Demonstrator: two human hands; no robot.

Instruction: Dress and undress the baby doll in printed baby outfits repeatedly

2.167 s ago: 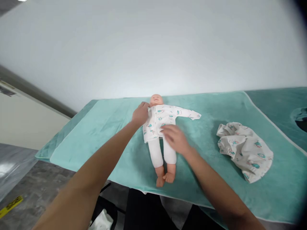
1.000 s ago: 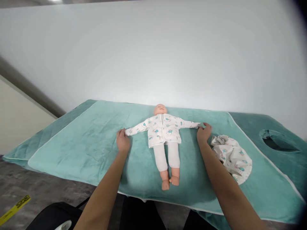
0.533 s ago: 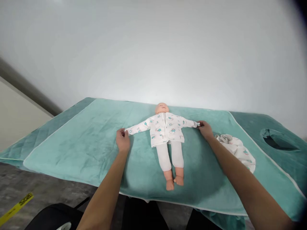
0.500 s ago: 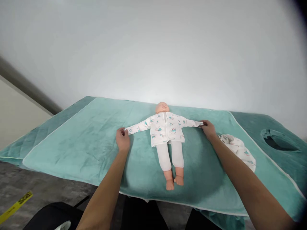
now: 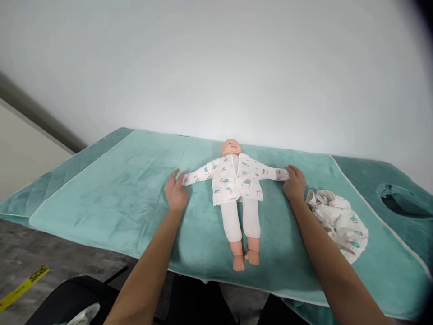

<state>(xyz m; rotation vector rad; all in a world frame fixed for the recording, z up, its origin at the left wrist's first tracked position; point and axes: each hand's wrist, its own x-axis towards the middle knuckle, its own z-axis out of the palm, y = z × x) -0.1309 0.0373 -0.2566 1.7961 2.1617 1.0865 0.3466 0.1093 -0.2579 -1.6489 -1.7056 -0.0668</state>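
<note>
A baby doll [image 5: 237,195] lies on its back on a teal towel [image 5: 111,189], arms spread wide, dressed in a white printed top and white trousers. My left hand [image 5: 176,194] rests on the towel just beside the end of the doll's left-side sleeve, fingers stretched out and holding nothing. My right hand [image 5: 295,183] lies flat at the end of the other sleeve, fingers loose, touching or just off the cuff.
A crumpled white printed garment [image 5: 340,221] lies on the towel right of my right forearm. The darker teal table has a face hole [image 5: 402,204] at the far right. A white wall stands behind. Grey floor with a yellow strip [image 5: 23,286] is at lower left.
Both hands pulled the sleeves out sideways, then let go of the cuffs and opened. The view has shifted slightly; the doll stays spread on the towel.
</note>
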